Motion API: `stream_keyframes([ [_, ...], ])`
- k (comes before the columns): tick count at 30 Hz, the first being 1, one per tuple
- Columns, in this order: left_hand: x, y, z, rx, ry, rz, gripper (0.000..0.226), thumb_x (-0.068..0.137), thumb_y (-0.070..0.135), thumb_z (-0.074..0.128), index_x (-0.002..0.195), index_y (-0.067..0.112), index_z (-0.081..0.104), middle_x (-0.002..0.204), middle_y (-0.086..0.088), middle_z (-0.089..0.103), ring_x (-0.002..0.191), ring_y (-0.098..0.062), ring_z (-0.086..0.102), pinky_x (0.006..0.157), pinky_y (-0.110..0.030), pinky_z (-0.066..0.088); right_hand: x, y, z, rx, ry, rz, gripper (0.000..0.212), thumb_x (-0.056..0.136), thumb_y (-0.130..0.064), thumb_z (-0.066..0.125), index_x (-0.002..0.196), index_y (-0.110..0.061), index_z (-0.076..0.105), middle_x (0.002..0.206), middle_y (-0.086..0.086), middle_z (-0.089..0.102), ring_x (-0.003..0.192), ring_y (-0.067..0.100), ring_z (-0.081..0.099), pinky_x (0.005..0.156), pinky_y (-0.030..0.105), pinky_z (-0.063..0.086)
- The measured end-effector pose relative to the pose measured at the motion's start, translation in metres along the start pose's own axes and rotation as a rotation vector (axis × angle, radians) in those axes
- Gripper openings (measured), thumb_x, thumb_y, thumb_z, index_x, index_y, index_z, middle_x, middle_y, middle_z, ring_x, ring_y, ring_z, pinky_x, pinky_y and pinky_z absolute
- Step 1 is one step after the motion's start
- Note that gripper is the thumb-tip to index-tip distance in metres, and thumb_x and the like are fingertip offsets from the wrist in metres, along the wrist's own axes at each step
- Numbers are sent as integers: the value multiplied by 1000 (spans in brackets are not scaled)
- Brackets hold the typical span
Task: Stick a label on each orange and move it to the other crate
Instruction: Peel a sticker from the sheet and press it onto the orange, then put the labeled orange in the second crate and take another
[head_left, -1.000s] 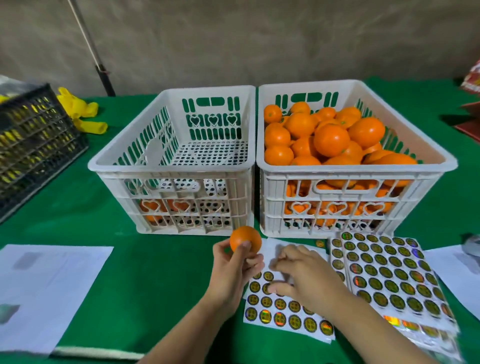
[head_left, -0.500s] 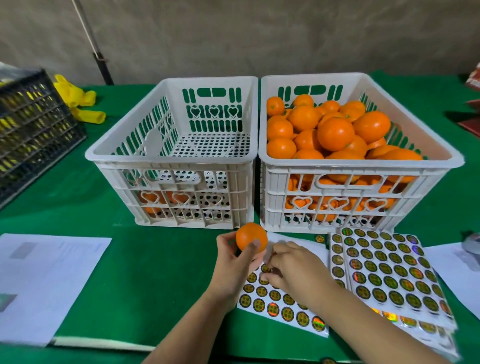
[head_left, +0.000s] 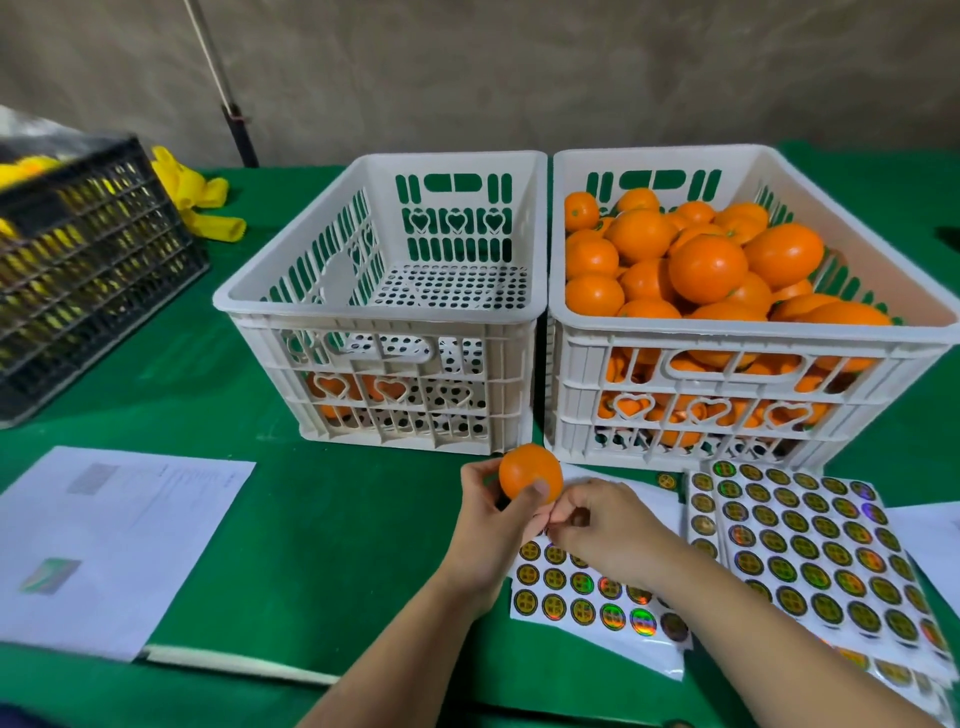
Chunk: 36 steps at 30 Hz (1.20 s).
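Observation:
My left hand (head_left: 498, 525) grips a small orange (head_left: 530, 470) just in front of the two white crates. My right hand (head_left: 608, 530) is beside it with fingers curled, fingertips close to the orange's lower side; whether a label is pinched there I cannot tell. Under both hands lies a sheet of round shiny labels (head_left: 587, 597). The right crate (head_left: 748, 332) is heaped with oranges (head_left: 706, 267). The left crate (head_left: 379, 312) shows a few oranges (head_left: 332, 389) low down through its front wall.
A stack of more label sheets (head_left: 810, 551) lies at the right. White papers (head_left: 114, 540) lie at the left on the green table (head_left: 332, 545). A black crate (head_left: 88, 265) and yellow gloves (head_left: 197, 197) sit at the far left. A pole (head_left: 234, 119) stands behind.
My right hand has lifted off the label sheet and come up against the orange. My left hand has raised the orange slightly toward the crates.

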<state>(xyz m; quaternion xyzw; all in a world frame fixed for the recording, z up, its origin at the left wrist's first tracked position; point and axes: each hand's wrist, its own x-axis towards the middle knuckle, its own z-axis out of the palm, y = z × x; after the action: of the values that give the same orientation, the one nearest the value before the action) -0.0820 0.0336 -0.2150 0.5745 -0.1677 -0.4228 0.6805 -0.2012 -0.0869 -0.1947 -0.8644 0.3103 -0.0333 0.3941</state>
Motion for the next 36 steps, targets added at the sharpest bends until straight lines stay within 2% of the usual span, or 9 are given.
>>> stream_keyframes([
  [4, 0, 1, -1, -12, -5, -15, 63, 84, 29, 82, 131, 16, 42, 133, -17, 63, 119, -32, 71, 107, -49, 55, 3, -1, -5, 8, -13, 4, 15, 90, -22, 69, 77, -29, 72, 80, -12, 69, 73, 2, 63, 62, 11, 41],
  [8, 0, 1, -1, -11, -6, -20, 60, 87, 27, 82, 130, 16, 43, 132, -16, 63, 119, -32, 71, 104, -46, 57, -4, -2, -28, 45, 340, -154, 12, 89, -26, 60, 82, -29, 68, 74, -11, 69, 72, 5, 63, 62, 22, 48],
  [10, -1, 2, -1, -19, -13, -23, 54, 94, 21, 80, 131, 15, 42, 133, -17, 62, 119, -33, 70, 104, -47, 57, -4, -3, -35, 4, 246, -222, 6, 89, -36, 67, 85, -32, 65, 77, -11, 67, 73, 6, 62, 64, 22, 49],
  [14, -2, 5, 1, -128, -11, -38, 52, 95, 15, 78, 131, 13, 40, 134, -20, 62, 116, -33, 73, 99, -45, 60, 1, -2, -22, -178, -9, -183, 35, 76, -52, 83, 90, -32, 57, 82, -10, 58, 73, 8, 54, 64, 26, 44],
  [19, -3, 2, 2, -41, 34, -11, 48, 96, 16, 77, 129, 16, 43, 128, -14, 67, 112, -26, 74, 97, -42, 60, 3, 5, -14, -141, 31, -177, 22, 83, -38, 78, 89, -33, 57, 79, -6, 60, 70, 10, 55, 68, 38, 52],
  [23, -2, 5, 3, -61, 46, -9, 57, 87, 25, 81, 129, 16, 44, 129, -13, 66, 114, -25, 74, 99, -40, 59, 0, 5, -10, -165, -24, -188, 30, 79, -47, 81, 91, -30, 59, 83, -8, 55, 69, 9, 52, 68, 36, 49],
  [27, -4, 7, 2, -109, 37, -20, 49, 96, 16, 77, 130, 13, 42, 132, -15, 65, 116, -27, 73, 91, -32, 60, 4, 6, -11, -180, -8, -204, 6, 89, -27, 72, 85, -23, 68, 90, -7, 62, 78, 7, 59, 78, 39, 52],
  [33, -5, 11, 3, -127, 20, -26, 46, 98, 13, 73, 130, 13, 41, 134, -18, 63, 117, -28, 73, 97, -36, 59, 4, 6, -12, -224, -75, -216, 27, 80, -47, 81, 95, -30, 65, 87, -11, 55, 73, 3, 52, 68, 26, 45],
  [36, -5, 11, 3, -141, 28, -38, 45, 98, 13, 73, 129, 12, 41, 134, -18, 62, 118, -30, 72, 96, -35, 59, 3, 6, -12, -295, -26, -259, 13, 88, -39, 75, 93, -27, 69, 92, -11, 60, 74, 3, 55, 72, 32, 50],
])
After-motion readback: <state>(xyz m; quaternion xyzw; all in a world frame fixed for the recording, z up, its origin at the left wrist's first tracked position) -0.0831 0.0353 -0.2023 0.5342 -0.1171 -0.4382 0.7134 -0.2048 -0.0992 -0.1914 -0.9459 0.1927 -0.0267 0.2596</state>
